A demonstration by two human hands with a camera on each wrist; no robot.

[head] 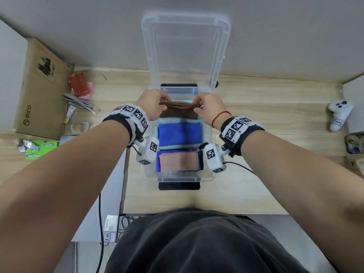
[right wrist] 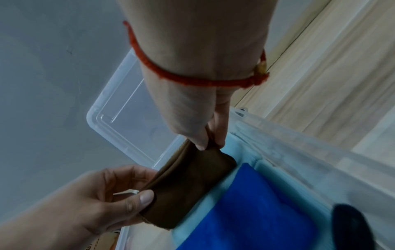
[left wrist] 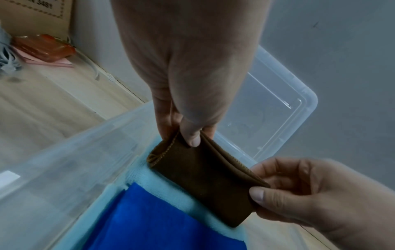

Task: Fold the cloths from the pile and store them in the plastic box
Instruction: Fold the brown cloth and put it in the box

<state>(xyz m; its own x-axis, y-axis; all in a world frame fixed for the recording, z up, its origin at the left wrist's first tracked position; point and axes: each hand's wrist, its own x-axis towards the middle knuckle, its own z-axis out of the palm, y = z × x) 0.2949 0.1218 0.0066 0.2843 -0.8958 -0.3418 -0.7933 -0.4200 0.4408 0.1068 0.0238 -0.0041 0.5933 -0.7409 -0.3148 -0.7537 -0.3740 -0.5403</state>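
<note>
The folded brown fabric cloth (head: 178,112) hangs over the far end of the clear plastic storage box (head: 209,175), its lower edge at or just above the pale blue cloth (left wrist: 169,187) beneath; contact cannot be confirmed from these views. Its long axis runs left to right, across the box's width. The left hand (head: 152,105) pinches the left top corner between thumb and fingers (left wrist: 191,135); the right hand (head: 207,106) pinches the right top corner likewise. Both hands sit directly above the cloth, equally near, so the drop is straight down. In the box, nearer the person, lie a folded royal blue cloth (head: 179,133) and a folded pink cloth (head: 178,161). The clear lid (head: 186,48) stands propped behind. The box rests on a pale wooden surface (head: 256,123).
</note>
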